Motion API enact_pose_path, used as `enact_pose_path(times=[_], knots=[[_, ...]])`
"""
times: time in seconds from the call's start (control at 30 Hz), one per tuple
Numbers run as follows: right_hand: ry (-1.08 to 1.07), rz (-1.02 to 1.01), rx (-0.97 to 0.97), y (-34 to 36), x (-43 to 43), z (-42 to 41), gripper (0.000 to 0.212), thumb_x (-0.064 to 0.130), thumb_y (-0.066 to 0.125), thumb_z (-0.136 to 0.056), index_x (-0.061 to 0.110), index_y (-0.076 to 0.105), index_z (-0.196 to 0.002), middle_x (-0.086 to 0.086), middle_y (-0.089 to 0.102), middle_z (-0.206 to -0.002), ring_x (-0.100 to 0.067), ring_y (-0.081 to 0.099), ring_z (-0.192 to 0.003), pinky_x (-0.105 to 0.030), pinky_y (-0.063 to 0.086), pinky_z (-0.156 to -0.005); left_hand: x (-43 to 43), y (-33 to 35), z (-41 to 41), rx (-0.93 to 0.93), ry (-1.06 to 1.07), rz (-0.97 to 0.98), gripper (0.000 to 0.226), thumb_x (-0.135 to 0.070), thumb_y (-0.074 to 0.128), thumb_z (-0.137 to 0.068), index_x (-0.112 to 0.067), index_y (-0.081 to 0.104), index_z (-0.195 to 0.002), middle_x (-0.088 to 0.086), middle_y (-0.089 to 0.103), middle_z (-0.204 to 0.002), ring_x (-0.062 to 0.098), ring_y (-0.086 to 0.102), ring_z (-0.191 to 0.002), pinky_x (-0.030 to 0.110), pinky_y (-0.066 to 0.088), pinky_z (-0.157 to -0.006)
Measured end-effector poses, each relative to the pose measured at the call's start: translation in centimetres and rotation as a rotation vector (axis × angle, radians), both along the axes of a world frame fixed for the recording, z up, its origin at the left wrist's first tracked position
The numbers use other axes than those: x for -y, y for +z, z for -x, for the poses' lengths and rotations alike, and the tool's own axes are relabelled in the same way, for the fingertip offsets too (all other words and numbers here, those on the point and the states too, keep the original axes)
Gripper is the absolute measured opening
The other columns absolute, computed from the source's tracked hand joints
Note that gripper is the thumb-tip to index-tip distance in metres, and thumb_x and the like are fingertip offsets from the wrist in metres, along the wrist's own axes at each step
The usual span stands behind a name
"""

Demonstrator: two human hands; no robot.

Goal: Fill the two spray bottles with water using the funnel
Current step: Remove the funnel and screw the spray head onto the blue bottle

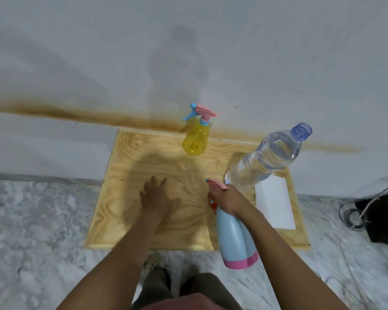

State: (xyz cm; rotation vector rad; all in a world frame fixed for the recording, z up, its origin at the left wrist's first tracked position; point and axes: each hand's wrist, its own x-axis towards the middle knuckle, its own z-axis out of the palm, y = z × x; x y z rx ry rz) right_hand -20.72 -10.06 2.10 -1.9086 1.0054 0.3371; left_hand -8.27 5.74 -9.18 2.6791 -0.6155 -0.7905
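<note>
Left hand (pixel 158 199): fingers spread, palm down over the middle of the plywood board (pixel 126 171); whether it rests on the wood or hovers cannot be told
Right hand (pixel 227 199): fingers curled round the neck of the blue spray bottle (pixel 234 238), just under its pink trigger head
Blue bottle's axis: head points to the board's far edge, pink base points back to the person and covers the near edge; it looks lifted rather than standing, though that is not certain
Key relation: the trigger head lies just right of the left hand, so the left hand is the free one nearest for unscrewing it, probably the next step
Yellow spray bottle (pixel 196 136): upright at the far edge, head still on, well apart from both hands
Water bottle (pixel 264 156): clear, uncapped, holding water, near the far right corner, just beyond the right hand
White sheet (pixel 273 202): flat along the right edge
Funnel: not seen in this view
Writing: no brand, label or lettering can be read on any bottle or on the sheet
</note>
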Motion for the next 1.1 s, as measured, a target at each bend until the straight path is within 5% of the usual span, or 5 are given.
enact_pose_path(times=[0.2, 0.33, 0.67, 0.83, 1.1], knots=[[0.007, 0.089, -0.069, -0.8, -0.3, 0.7, 0.033, 0.044, 0.036, -0.097, 0.033, 0.067, -0.093, 0.002, 0.071, -0.088, -0.02, 0.067, -0.09, -0.034, 0.051, -0.088, 0.5, 0.0, 0.3, -0.032, -0.031, -0.072, 0.091, -0.062, 0.065, -0.084, -0.03, 0.022, -0.157, 0.011, -0.002, -0.167, 0.038, 0.004, -0.152, 0.055, 0.016, -0.12], [0.028, 0.101, -0.085, -1.4, -0.3, 0.4, 0.036, 0.04, 0.037, -0.091, 0.022, 0.066, -0.077, -0.001, 0.071, -0.078, -0.023, 0.068, -0.082, -0.042, 0.055, -0.087, 0.6, 0.3, 0.2, -0.057, -0.016, -0.073, 0.091, -0.061, 0.066, -0.084, -0.031, 0.021, -0.157, 0.011, -0.006, -0.167, 0.037, 0.0, -0.153, 0.054, 0.013, -0.121], [-0.074, 0.149, -0.096, -1.4, -1.3, 0.4, 0.038, 0.03, 0.037, -0.098, 0.007, 0.067, -0.104, -0.013, 0.069, -0.088, -0.031, 0.064, -0.091, -0.04, 0.05, -0.088, 0.7, 0.4, 0.1, -0.059, -0.003, -0.059, 0.092, -0.059, 0.068, -0.084, -0.029, 0.022, -0.157, 0.01, -0.006, -0.167, 0.037, 0.0, -0.153, 0.057, 0.013, -0.121], [-0.075, 0.136, -0.116, -1.4, -1.6, 0.3, 0.03, 0.026, 0.043, -0.091, 0.007, 0.067, -0.09, -0.007, 0.068, -0.079, -0.025, 0.062, -0.077, -0.039, 0.051, -0.079, 0.8, 0.3, 0.2, -0.059, 0.006, -0.053, 0.091, -0.058, 0.07, -0.083, -0.029, 0.024, -0.156, 0.01, -0.005, -0.167, 0.037, 0.0, -0.153, 0.057, 0.013, -0.121], [-0.116, 0.136, -0.075, -1.4, -1.6, 0.6, 0.037, 0.031, 0.039, -0.097, 0.006, 0.065, -0.096, -0.009, 0.068, -0.079, -0.024, 0.061, -0.074, -0.035, 0.047, -0.074, 0.8, 0.3, 0.1, -0.037, 0.001, -0.062, 0.092, -0.06, 0.07, -0.082, -0.029, 0.025, -0.155, 0.01, -0.003, -0.166, 0.036, 0.003, -0.152, 0.057, 0.016, -0.12]])
